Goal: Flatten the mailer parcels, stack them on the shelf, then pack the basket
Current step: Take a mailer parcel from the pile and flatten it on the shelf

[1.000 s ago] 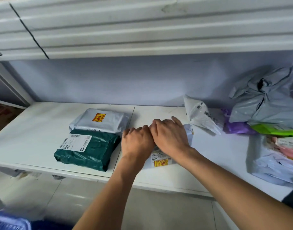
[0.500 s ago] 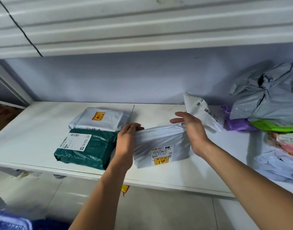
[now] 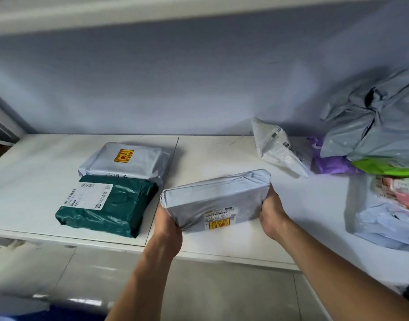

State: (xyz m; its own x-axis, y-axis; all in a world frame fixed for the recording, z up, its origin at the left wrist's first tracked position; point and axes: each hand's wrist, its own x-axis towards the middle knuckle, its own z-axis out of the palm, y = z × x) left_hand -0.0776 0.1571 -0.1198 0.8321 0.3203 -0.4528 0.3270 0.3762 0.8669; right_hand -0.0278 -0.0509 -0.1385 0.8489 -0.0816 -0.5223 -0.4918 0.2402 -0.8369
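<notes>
A grey mailer parcel (image 3: 212,198) with a yellow sticker is lifted off the white shelf (image 3: 222,154) and tilted toward me. My left hand (image 3: 167,224) grips its left end and my right hand (image 3: 271,212) grips its right end, fingers hidden beneath. To the left, a flat green mailer (image 3: 108,205) with a white label lies on the shelf. Just behind the green one lies a flat grey mailer (image 3: 127,161) with a yellow sticker.
A crumpled white mailer (image 3: 277,147) leans near the back wall. At the right sits a heap of crumpled bags: grey (image 3: 374,126), purple (image 3: 330,163), green (image 3: 384,166), pink (image 3: 400,191) and pale blue (image 3: 384,223). An upper shelf hangs overhead; tiled floor lies below.
Both hands went from pressing on the grey parcel to gripping its ends. The parcel has come up off the shelf and tilted toward me.
</notes>
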